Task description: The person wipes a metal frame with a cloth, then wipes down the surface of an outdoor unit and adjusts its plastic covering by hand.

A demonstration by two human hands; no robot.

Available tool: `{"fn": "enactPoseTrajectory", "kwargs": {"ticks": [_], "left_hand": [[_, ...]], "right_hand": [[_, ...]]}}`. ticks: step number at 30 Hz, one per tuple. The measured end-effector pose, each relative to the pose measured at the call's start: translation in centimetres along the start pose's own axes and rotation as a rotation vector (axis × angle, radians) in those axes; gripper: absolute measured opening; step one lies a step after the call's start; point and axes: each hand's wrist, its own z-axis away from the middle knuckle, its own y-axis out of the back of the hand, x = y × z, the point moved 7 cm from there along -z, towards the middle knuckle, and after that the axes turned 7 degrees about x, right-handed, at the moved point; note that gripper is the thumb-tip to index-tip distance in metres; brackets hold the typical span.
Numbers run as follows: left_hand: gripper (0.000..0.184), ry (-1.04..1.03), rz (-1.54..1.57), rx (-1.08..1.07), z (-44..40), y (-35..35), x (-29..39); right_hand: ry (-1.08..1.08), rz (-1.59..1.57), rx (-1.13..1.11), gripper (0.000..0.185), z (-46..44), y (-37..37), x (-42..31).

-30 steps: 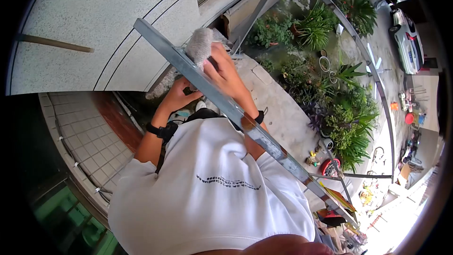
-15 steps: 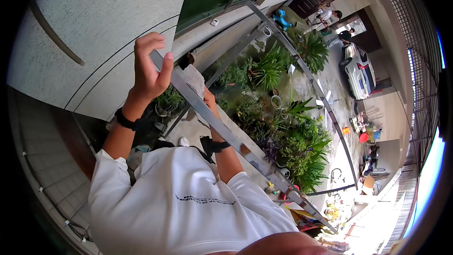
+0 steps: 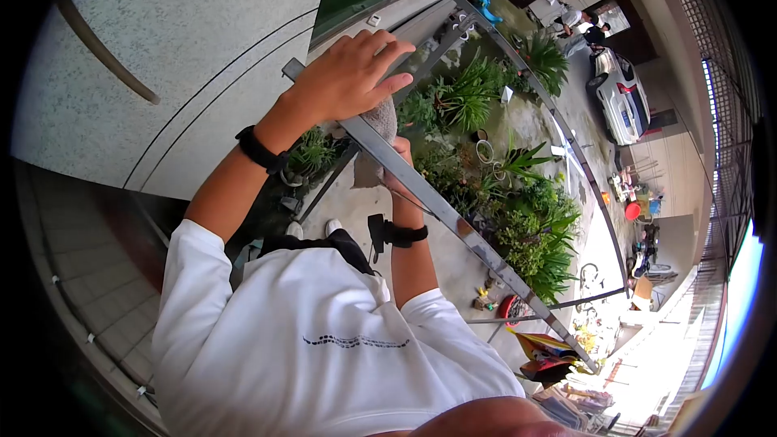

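Note:
My left hand (image 3: 352, 77) reaches over the near metal rail (image 3: 441, 212), back of the hand up. Its fingers are stretched out and apart, holding nothing, and the thumb is close to a grey cloth (image 3: 379, 119). That cloth lies against the far side of the rail, with part of it hanging below. My right hand (image 3: 400, 163) is behind the rail, gripping the cloth from underneath; the rail hides part of its fingers. Each wrist wears a black strap.
The rail belongs to a metal frame whose far bar (image 3: 558, 117) curves around potted plants (image 3: 526, 226). A pale wall (image 3: 202, 48) stands at the left. Beyond are a parked white car (image 3: 623, 97), a red basin (image 3: 632, 211) and people near a doorway.
My left hand has moved from the rail's end to the right, and its fingers now stretch across the rail. The cloth and my right hand have shifted right and slightly down along it in view.

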Motion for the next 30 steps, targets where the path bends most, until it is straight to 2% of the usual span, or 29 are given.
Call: {"fn": "enactPoseTrajectory", "kwargs": {"ticks": [1,4,7,12,14,15,18,19,22,23,26,27,29,30], "left_hand": [[0.039,-0.005,-0.010,0.024,-0.1,-0.1,-0.1],[0.043,0.215,0.079,-0.299,0.3,-1.8,-1.4],[0.047,0.185,0.079,-0.245,0.3,-1.9,-1.3],[0.045,0.245,0.067,-0.279,0.2,-1.3,-1.1],[0.044,0.247,0.054,-0.281,0.2,-1.3,-1.1],[0.044,0.240,0.050,-0.275,0.2,-1.5,-1.1],[0.044,0.234,0.034,-0.261,0.4,-1.7,-1.5],[0.044,0.231,0.029,-0.257,0.4,-1.6,-1.5],[0.043,0.240,0.006,-0.266,0.5,-1.6,-1.5],[0.042,0.232,0.005,-0.259,0.5,-1.6,-1.4],[0.041,0.227,-0.001,-0.249,0.5,-1.9,-1.4],[0.040,0.234,-0.010,-0.256,0.5,-1.8,-1.5],[0.039,0.227,-0.015,-0.251,0.5,-1.7,-1.6],[0.039,0.216,-0.012,-0.238,0.6,-1.6,-1.6]], "right_hand": [[0.019,0.009,0.028,0.053,0.1,-0.3,-0.5],[0.072,0.044,0.144,0.046,0.6,-1.3,-1.7],[0.070,-0.014,0.137,0.045,0.2,-0.9,-0.7],[0.022,-0.072,0.144,0.040,0.2,1.8,3.1],[-0.124,-0.112,0.191,0.030,0.5,2.8,5.2],[-0.270,-0.144,0.217,0.024,0.7,3.0,6.2],[-0.465,0.091,0.301,0.026,1.2,3.3,7.2],[-0.421,0.201,0.288,0.027,0.9,3.1,6.5],[-0.266,0.222,0.163,0.034,0.4,0.7,3.1],[-0.249,-0.005,0.130,0.036,0.4,1.6,4.5],[0.042,-0.404,-0.153,0.041,-0.3,-0.1,2.4],[-0.024,-0.294,-0.107,0.042,-1.2,-2.3,-0.7],[-0.155,-0.240,-0.200,0.056,-2.4,-2.5,1.6],[-0.204,-0.150,-0.118,0.055,-2.0,-3.1,-0.1]]}}
